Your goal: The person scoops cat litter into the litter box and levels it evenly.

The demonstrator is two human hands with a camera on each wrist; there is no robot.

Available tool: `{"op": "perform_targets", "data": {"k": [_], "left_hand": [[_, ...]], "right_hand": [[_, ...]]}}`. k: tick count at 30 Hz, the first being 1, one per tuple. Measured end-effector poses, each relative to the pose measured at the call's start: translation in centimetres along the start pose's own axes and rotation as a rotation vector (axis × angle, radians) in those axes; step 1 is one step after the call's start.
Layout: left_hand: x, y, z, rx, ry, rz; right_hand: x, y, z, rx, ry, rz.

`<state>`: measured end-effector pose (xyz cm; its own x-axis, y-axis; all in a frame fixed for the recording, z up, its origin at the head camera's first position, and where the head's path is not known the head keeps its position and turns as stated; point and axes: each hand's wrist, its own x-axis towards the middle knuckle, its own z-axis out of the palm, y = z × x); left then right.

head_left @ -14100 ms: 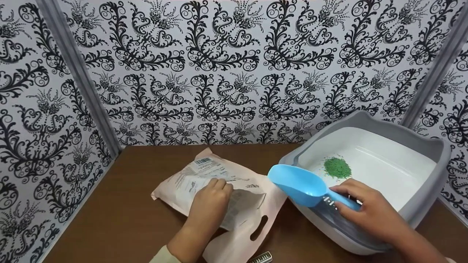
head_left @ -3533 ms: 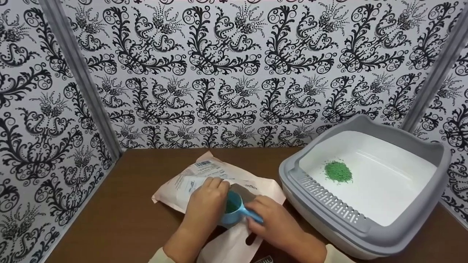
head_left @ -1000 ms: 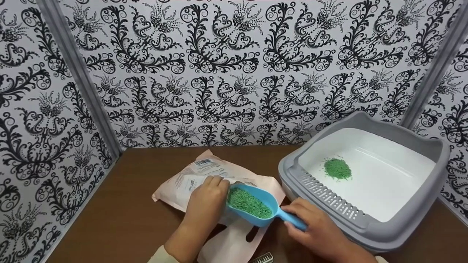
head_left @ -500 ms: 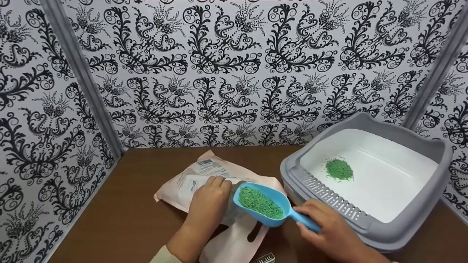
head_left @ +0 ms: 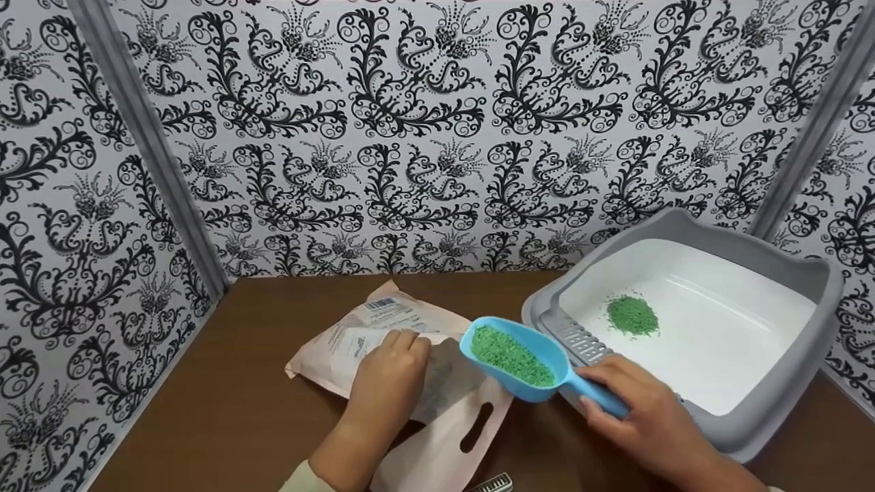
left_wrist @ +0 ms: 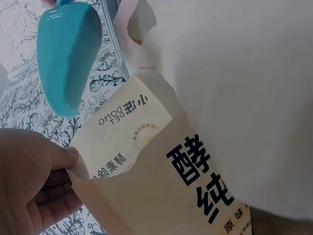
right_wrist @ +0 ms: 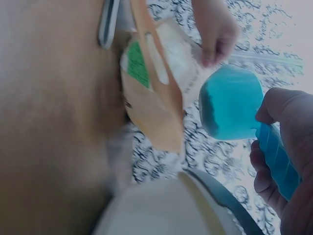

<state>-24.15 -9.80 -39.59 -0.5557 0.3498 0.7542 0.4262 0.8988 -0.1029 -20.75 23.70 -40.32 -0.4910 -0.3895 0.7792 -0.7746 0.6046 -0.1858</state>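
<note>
A pale pink bag [head_left: 437, 459] with a handle slot lies on the table, its mouth held apart. My left hand [head_left: 388, 383] pinches the bag's edge between thumb and fingers, as the left wrist view shows at the bag's rim [left_wrist: 122, 182]. My right hand [head_left: 649, 417] grips the handle of a blue scoop [head_left: 530, 391], which holds green granules [head_left: 509, 355]. The scoop hangs in the air between the bag and the litter box. In the right wrist view my right hand [right_wrist: 288, 147] wraps round the ribbed handle of the scoop [right_wrist: 234, 103].
A grey and white litter box [head_left: 738, 321] stands at the right, with a small pile of green granules [head_left: 632, 314] inside and a slotted ledge at its near left side. A small slotted object [head_left: 495, 484] lies at the table's front. Patterned panels [head_left: 424, 137] stand behind and beside the table.
The scoop came out of the bag filled with green granules, and my right hand has moved it up and right towards the litter box. My left hand has stayed on the bag's edge.
</note>
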Motion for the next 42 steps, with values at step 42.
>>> {"op": "perform_targets", "data": {"k": [42], "left_hand": [[-0.2,0.2,0.5,0.011,0.005,0.017]], "right_hand": [[-1.1,4.6,-5.6,-0.114,0.076,0.303]]}}
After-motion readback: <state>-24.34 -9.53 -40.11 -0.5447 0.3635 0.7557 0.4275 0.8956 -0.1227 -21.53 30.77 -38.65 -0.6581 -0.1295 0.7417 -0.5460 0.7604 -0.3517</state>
